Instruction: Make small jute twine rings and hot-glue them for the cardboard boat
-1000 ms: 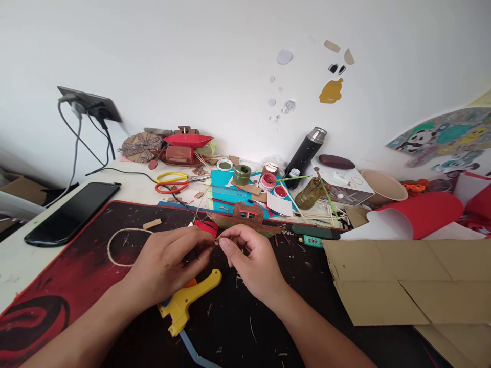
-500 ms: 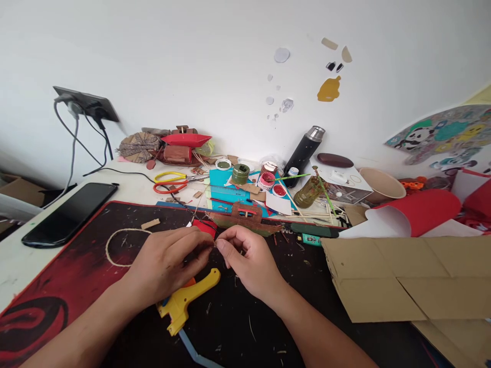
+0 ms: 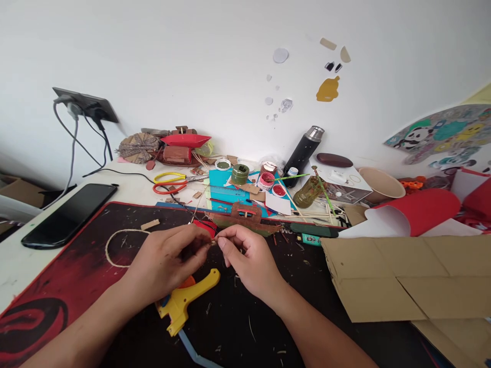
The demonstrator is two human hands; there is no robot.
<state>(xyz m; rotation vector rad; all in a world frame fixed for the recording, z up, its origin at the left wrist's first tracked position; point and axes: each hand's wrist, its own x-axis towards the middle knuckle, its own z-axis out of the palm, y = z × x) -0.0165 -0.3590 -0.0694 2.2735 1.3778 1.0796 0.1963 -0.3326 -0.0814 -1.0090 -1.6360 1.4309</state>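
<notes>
My left hand (image 3: 169, 260) and my right hand (image 3: 247, 260) meet fingertip to fingertip above the dark mat (image 3: 291, 286). Both are pinched on something too small to make out. From my left hand a loop of twine (image 3: 108, 248) curves out over the mat. Below my left hand lies a yellow glue gun (image 3: 187, 301), with an orange part partly hidden by the hand. Just beyond my fingers are a red piece (image 3: 205, 228) and a brown and green model boat (image 3: 249, 220).
Cardboard sheets (image 3: 410, 276) cover the right side. Behind the mat stand paint jars (image 3: 240, 174), a glass jar with brushes (image 3: 306, 196) and a black flask (image 3: 303, 151). Scissors (image 3: 171, 185) and a phone (image 3: 71, 214) lie at the left.
The fingers of my left hand have shifted slightly, with the thumb a little farther from the index finger. My right hand has barely moved.
</notes>
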